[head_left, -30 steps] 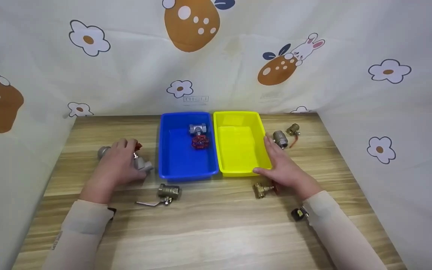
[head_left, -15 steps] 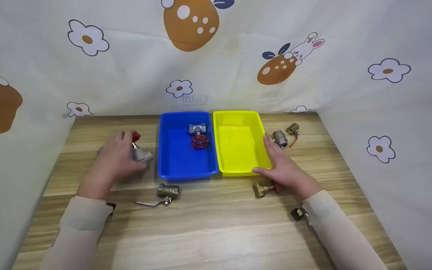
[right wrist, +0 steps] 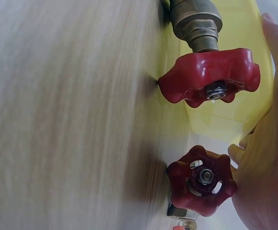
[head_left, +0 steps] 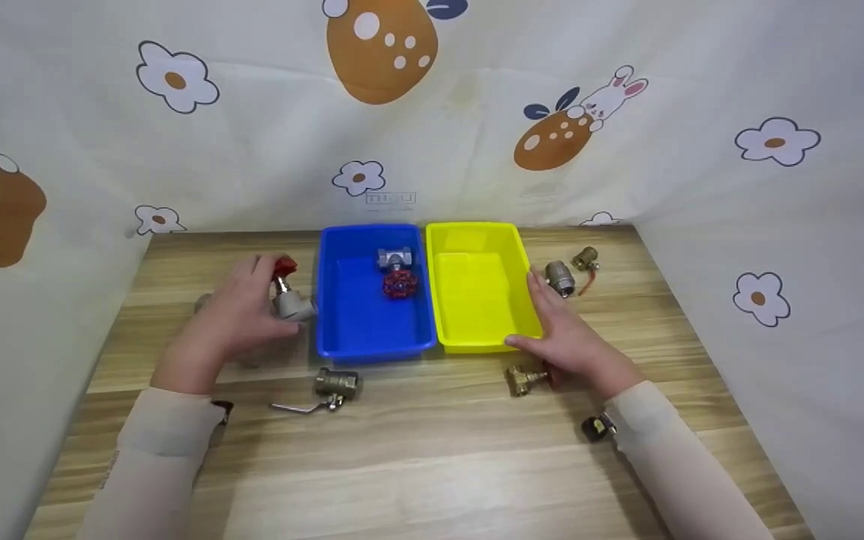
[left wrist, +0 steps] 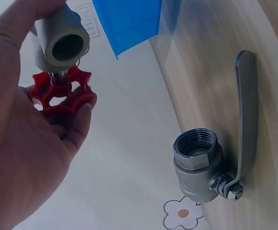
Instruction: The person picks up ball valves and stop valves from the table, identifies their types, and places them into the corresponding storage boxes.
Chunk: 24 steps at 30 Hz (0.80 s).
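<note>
My left hand (head_left: 241, 311) holds a grey plastic valve (head_left: 293, 306) with a red handwheel (left wrist: 62, 93), just left of the blue tray (head_left: 376, 351). In the left wrist view, the thumb is at the grey body and fingers lie round the wheel. My right hand (head_left: 571, 334) rests against the right side of the yellow tray (head_left: 488, 346), fingers extended and thumb at the near rim. Below that hand lies a brass valve (head_left: 522, 380) with a red handwheel (right wrist: 210, 76). A metal valve (head_left: 559, 278) lies just beyond the fingers, partly hidden.
Inside the blue tray lies a silver valve (head_left: 395, 259) with a red handwheel. A brass ball valve (head_left: 337, 383) with a steel lever lies in front. A small red-levered valve (head_left: 586, 258) is far right. A lever ball valve (left wrist: 198, 165) stands beside my left hand.
The left hand has lifted the grey valve and brought it right, up to the blue tray's left rim. My right hand stays on the yellow tray.
</note>
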### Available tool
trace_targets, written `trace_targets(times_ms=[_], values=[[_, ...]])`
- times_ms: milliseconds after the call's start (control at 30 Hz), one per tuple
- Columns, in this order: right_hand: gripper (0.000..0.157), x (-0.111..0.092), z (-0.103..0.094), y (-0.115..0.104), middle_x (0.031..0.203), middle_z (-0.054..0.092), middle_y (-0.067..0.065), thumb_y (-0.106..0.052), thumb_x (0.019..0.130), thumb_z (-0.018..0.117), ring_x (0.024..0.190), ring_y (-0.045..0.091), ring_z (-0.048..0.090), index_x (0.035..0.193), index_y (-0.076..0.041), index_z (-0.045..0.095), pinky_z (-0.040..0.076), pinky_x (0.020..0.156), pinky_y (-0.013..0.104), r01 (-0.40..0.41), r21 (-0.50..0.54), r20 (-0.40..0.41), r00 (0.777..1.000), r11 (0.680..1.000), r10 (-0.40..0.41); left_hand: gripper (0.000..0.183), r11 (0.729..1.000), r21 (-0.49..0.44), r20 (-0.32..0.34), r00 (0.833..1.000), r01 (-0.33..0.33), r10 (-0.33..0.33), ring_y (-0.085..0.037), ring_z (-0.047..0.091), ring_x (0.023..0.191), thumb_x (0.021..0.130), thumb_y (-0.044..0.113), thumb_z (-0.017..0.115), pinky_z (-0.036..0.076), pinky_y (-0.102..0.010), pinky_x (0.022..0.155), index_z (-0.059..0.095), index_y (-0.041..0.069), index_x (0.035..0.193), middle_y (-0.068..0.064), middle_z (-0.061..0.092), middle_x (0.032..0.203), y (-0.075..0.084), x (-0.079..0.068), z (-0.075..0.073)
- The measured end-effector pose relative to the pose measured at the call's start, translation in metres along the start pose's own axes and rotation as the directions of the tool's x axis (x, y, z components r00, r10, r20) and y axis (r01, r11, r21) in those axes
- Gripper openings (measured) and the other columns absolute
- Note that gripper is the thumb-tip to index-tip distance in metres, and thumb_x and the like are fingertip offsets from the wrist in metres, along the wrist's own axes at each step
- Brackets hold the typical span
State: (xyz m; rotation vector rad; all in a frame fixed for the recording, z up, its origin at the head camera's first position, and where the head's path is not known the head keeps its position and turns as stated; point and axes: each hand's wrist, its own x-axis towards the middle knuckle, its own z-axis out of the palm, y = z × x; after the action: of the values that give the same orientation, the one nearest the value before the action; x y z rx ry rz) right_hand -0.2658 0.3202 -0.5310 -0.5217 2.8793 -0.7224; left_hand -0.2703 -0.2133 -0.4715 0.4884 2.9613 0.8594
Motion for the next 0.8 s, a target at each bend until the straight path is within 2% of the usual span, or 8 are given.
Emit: trace_targets(times_ms=[200,500,567,800], values=[[0.121,0.0,0.0,-0.001,0.185,-0.011,0.003,-0.066,0.1,0.073,0.17,0.037,0.006,0.178,-0.014,-0.002,0.017,0.134,0.06,0.007,0.008,0.001,1.0,1.0,-0.007,0.102,0.999,-0.042,0.014,0.999,-0.03,0.03,-0.047,0.045,0.141,0.084,0.024,0.096,0.037,-0.07,0.122,0.036,-0.004,0.161,-0.028,0.047,0.153,0.001,0.002,0.0],[0.125,-0.001,-0.001,0.0,0.185,-0.008,0.007,-0.076,0.097,0.069,0.17,0.039,0.008,0.178,-0.011,0.0,0.016,0.134,0.062,0.03,0.004,-0.015,0.999,1.0,-0.03,0.103,0.997,-0.045,-0.006,0.998,-0.07,0.07,-0.044,0.046,0.139,0.081,0.025,0.099,0.041,-0.069,0.12,0.038,0.0,0.16,-0.023,0.049,0.151,0.007,0.007,-0.001],[0.125,-0.001,-0.001,0.0,0.185,-0.008,0.007,-0.076,0.097,0.069,0.17,0.04,0.008,0.178,-0.011,-0.001,0.017,0.133,0.062,0.029,0.004,-0.013,1.0,1.0,-0.029,0.105,0.997,-0.044,-0.001,0.998,-0.062,0.062,-0.044,0.046,0.14,0.082,0.027,0.099,0.04,-0.07,0.12,0.037,0.0,0.162,-0.023,0.048,0.152,0.008,0.008,-0.002],[0.121,-0.001,0.0,-0.001,0.185,-0.009,0.006,-0.063,0.1,0.075,0.17,0.04,0.007,0.178,-0.011,-0.001,0.017,0.133,0.062,0.021,0.009,-0.011,1.0,1.0,-0.021,0.104,0.996,-0.067,0.017,0.999,-0.05,0.052,-0.044,0.048,0.139,0.083,0.029,0.099,0.04,-0.068,0.121,0.036,-0.002,0.16,-0.023,0.05,0.151,0.014,0.015,-0.004]])
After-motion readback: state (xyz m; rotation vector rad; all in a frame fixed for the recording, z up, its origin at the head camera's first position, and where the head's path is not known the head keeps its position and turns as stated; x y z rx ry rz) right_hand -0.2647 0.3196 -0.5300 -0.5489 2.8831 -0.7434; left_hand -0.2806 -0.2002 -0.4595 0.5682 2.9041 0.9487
